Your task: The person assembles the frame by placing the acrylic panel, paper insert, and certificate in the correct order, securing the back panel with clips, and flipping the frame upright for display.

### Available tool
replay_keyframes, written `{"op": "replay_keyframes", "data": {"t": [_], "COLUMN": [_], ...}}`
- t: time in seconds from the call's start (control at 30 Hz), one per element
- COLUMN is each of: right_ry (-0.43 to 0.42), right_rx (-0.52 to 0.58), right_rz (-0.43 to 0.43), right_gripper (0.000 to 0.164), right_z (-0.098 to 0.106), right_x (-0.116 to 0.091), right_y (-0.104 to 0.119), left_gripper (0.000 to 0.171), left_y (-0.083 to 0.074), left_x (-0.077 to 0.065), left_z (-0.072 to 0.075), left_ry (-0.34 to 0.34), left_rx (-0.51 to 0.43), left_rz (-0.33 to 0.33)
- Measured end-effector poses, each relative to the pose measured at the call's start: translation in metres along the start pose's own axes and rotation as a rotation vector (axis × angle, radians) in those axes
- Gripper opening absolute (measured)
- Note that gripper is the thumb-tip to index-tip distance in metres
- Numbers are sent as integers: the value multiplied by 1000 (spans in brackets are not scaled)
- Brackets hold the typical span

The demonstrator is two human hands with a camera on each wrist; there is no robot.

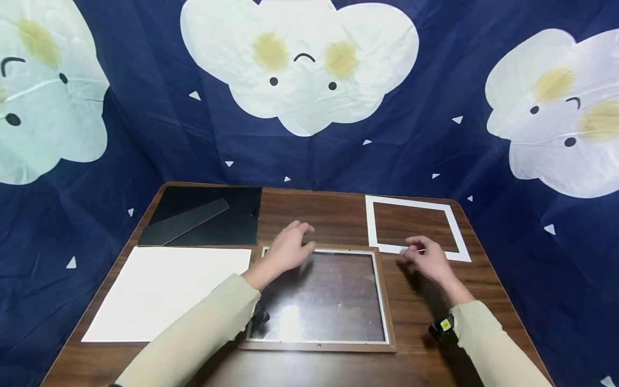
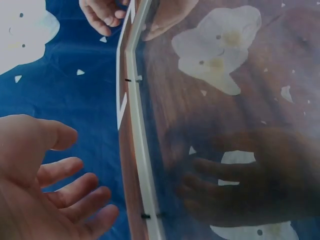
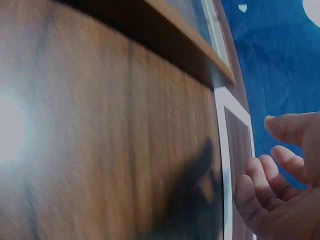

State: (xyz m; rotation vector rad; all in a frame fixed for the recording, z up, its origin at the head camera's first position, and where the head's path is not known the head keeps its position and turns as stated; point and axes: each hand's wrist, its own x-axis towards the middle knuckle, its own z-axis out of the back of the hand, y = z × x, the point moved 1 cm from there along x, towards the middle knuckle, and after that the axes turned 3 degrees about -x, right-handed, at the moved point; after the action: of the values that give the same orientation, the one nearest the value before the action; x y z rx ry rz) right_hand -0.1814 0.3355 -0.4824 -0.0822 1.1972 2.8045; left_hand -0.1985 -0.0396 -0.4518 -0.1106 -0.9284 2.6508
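the right hand [image 1: 427, 263], fingers loosely bent and gripping nothing, was nearer: the white mat [image 1: 411, 202] lay just ahead, long axis running left to right, contact unclear! the left hand [image 1: 289, 251], relaxed and empty, hovered over the wooden frame [image 1: 338, 348].

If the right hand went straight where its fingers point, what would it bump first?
The right hand would probably meet the thin white frame first. Depth is unclear, so it might pass above that toward the blue curtain.

Left hand [image 1: 290, 248] over wooden frame [image 1: 338, 348]; right hand [image 1: 429, 262] near white border [image 1: 371, 221]; white sheet [image 1: 169, 285] left.
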Motion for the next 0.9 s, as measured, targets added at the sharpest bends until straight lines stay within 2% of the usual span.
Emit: {"op": "replay_keyframes", "data": {"t": [0.13,0.23,0.47,0.7,0.9], "right_ry": [-66,-100,-114,-83,-83], "right_rx": [-114,-177,-258,-290,-325], "right_rz": [9,18,26,-18,-57], "right_gripper": [44,45,48,52,55], "right_z": [13,21,39,52,61], "right_x": [8,14,28,33,36], "right_y": [-6,-9,-16,-23,-39], "left_gripper": [39,38,41,45,48], "left_y": [-11,-19,-31,-26,-23], "left_x": [19,34,64,77,85], "left_z": [-7,-9,-19,-32,-45], "left_ry": [33,36,26,58,86], "left_rx": [-13,-62,-218,-320,-343], "left_rz": [-10,-9,57,47,43]}}
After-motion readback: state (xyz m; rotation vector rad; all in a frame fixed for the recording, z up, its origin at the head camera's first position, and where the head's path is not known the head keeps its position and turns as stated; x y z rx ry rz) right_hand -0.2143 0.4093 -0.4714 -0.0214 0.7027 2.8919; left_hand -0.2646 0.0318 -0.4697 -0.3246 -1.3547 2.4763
